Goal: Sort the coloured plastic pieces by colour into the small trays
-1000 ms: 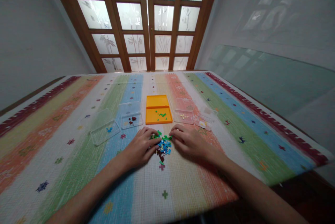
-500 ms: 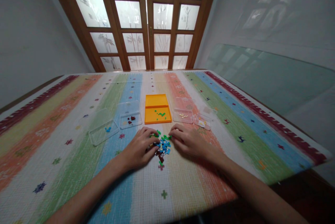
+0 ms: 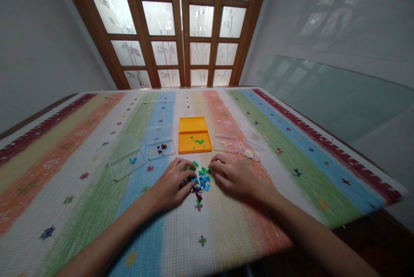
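Hands [image 3: 174, 182] [image 3: 232, 174] loosely curled, touching brick pile [image 3: 202, 180]

In the lower middle, the left hand [image 3: 174, 182] and right hand [image 3: 235, 176] sit around a pile of tiny pieces [image 3: 202, 180]; just above is an open orange box [image 3: 186, 145]; clear boxes [image 3: 121, 170] flank it; wooden doors [image 3: 161, 38] fill the top middle.

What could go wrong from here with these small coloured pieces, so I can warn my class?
The pile of green, blue and brown pieces is jumbled, so a wrong colour might be picked up.

The left hand and right hand are at its edges; a nudge could scatter bits over the tablecloth.

The orange case lies open just beyond, so a bump might spill its green pieces.
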`<state>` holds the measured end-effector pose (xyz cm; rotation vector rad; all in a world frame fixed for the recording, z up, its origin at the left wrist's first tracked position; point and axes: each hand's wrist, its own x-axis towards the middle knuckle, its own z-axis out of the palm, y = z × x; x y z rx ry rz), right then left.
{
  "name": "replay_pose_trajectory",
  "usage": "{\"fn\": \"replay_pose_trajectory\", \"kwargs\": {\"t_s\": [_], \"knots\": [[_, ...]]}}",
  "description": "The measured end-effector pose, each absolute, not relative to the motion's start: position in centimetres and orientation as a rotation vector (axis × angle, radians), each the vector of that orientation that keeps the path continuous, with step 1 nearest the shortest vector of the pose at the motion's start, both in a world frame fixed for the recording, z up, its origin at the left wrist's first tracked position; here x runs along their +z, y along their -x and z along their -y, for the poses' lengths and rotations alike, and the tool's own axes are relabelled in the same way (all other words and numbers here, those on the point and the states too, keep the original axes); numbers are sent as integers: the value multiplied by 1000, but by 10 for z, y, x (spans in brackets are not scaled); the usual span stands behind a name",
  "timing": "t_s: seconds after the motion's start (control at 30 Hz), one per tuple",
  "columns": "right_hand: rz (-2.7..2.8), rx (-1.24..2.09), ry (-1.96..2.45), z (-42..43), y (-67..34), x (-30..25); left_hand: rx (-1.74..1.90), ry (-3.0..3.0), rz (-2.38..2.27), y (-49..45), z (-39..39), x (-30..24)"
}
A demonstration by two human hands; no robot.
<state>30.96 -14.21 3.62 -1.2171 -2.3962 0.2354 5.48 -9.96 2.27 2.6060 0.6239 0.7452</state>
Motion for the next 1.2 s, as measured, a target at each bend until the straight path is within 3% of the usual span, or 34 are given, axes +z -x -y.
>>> {"fn": "replay_pose_trajectory", "kwargs": {"t_s": [1.2], "knots": [[2449, 250, 1213, 143, -311, 37, 768, -2643, -538, -55, 102, 19]]}}
